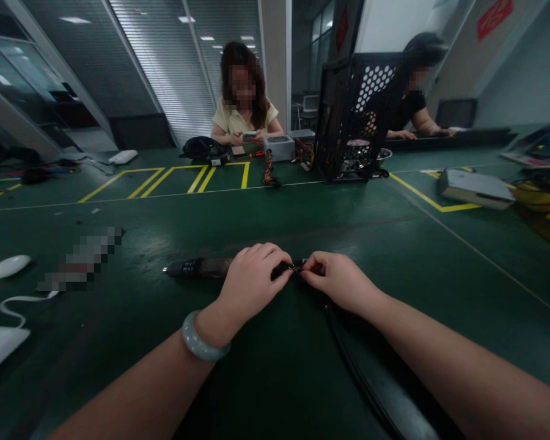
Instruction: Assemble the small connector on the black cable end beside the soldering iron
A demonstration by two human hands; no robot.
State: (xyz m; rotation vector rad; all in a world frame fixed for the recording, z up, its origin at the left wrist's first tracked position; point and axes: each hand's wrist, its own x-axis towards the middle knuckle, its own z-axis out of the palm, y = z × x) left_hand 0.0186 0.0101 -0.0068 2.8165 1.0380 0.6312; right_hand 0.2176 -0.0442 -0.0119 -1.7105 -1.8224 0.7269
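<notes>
A black electric screwdriver [206, 267] lies sideways on the green table, its bit pointing left. My left hand [254, 275] covers its rear part, thumb and index finger closed on the dark tail end. A tiny metal hook or ring [294, 267] shows between my two hands; its exact shape is too small to tell. On its other side my right hand [341, 278] is pinched closed, fingertips at this metal piece. From beneath my right hand a black cable [352, 360] runs down to the bottom edge.
On the left are a white mouse [9, 267], a blurred-out flat object [85, 260] and a white device [0, 345]. Farther back stand a power supply [278, 148] and an open black computer case [343, 122]. A silver box [476, 188] lies right. Two people sit across.
</notes>
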